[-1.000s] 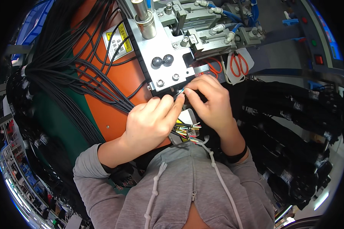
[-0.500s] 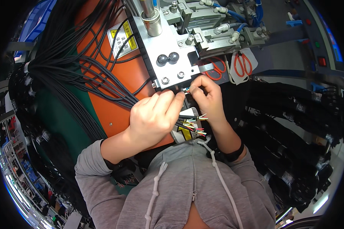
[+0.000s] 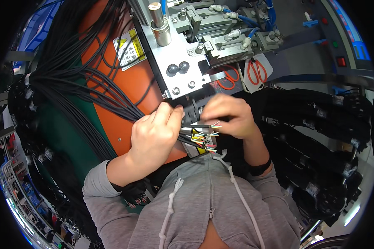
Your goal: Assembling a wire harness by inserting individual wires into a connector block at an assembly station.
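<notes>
My left hand (image 3: 156, 129) is closed in a fist around black cables, just below the corner of the metal press head (image 3: 187, 79). Out of its right side come several stripped cable ends (image 3: 204, 141) with thin white, yellow, red and green wires fanned out. My right hand (image 3: 233, 117) hovers to the right of these ends. Its fingers are curled toward the thumb and blurred by motion, so what they pinch, if anything, is hidden. Between both hands sits a dark block-shaped fixture (image 3: 191, 113) under the press edge.
A thick bundle of black cables (image 3: 108, 89) runs over the orange machine plate (image 3: 119, 124) from the left. Red-handled scissors (image 3: 257, 71) lie beyond my right hand. Air cylinders with blue hoses (image 3: 237, 35) stand at the back. Dark cable bundles (image 3: 316, 141) hang at right.
My right hand has drawn away from the press edge, slightly right and down. My left hand has shifted a little left and down, uncovering the dark fixture. The whole view has tilted slightly.
</notes>
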The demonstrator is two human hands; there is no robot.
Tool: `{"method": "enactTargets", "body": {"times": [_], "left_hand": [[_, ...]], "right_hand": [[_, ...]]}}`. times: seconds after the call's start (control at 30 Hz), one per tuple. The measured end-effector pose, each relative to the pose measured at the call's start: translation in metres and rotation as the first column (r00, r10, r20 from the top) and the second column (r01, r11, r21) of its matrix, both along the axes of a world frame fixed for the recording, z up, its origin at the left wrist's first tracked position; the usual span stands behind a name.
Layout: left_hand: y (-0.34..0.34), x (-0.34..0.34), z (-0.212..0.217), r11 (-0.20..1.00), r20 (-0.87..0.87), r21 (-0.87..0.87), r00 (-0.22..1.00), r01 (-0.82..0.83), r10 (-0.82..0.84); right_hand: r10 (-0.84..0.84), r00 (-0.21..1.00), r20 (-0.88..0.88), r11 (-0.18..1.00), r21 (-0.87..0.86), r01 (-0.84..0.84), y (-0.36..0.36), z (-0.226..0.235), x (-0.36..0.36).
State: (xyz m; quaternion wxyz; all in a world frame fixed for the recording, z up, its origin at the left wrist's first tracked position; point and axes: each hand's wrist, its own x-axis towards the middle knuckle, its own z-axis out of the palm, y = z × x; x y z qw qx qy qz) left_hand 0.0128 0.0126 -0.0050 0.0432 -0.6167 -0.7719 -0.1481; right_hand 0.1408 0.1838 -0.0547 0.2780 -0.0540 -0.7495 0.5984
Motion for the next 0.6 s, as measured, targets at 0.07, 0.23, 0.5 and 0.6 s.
{"method": "enactTargets", "body": {"times": [0.07, 0.23, 0.5, 0.6], "left_hand": [[0.002, -0.004, -0.003, 0.995, 0.043, 0.081, 0.997, 0.053, -0.057], [0.018, -0.012, 0.015, 0.868, -0.008, 0.443, 0.969, 0.224, -0.246], [0.014, -0.009, 0.003, 0.883, 0.213, 0.443, 0.938, 0.156, -0.273], [0.013, -0.010, 0.000, 0.875, 0.218, 0.460, 0.936, 0.150, -0.276]], "right_hand": [[0.286, 0.947, -0.148, 0.956, -0.015, -0.292, 0.004, 0.004, 0.002], [0.191, 0.952, -0.238, 0.972, -0.091, -0.218, -0.002, 0.010, 0.000], [-0.200, 0.962, -0.187, 0.871, -0.483, 0.088, -0.040, 0.022, -0.011], [-0.226, 0.960, -0.163, 0.973, -0.085, 0.215, -0.036, 0.022, -0.014]]}}
